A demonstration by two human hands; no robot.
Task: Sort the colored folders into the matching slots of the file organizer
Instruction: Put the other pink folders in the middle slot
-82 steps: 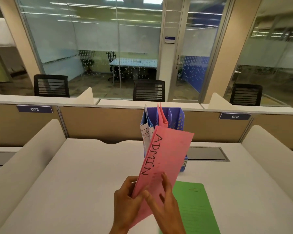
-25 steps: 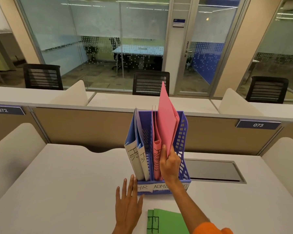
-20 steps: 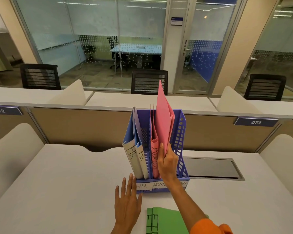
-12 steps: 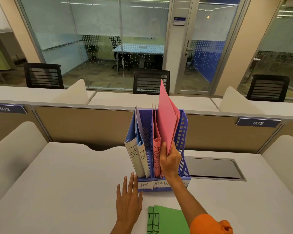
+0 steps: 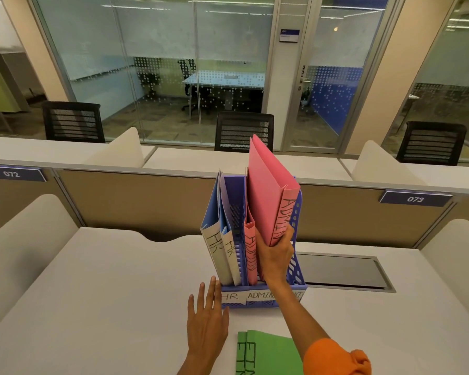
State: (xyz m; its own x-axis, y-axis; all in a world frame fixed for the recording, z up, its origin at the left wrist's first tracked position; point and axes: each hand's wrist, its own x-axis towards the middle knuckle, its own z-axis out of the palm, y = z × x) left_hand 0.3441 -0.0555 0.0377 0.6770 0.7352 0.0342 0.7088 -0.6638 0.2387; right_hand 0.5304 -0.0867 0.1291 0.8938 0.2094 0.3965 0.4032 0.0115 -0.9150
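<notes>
Tilting rightward since earlier, pink folder clasped by right hand above blue organizer — left hand flat, released, beside its base.

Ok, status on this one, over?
Right hand gripping pink ADMIN folder, half-lowered into organizer. Left hand flat, open, beside base. Nothing blocking.

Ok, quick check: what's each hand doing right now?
Left hand: open, fingers spread flat on the desk beside the file organizer.
Right hand: closed on the pink ADMIN folder, holding it at the organizer.
</notes>
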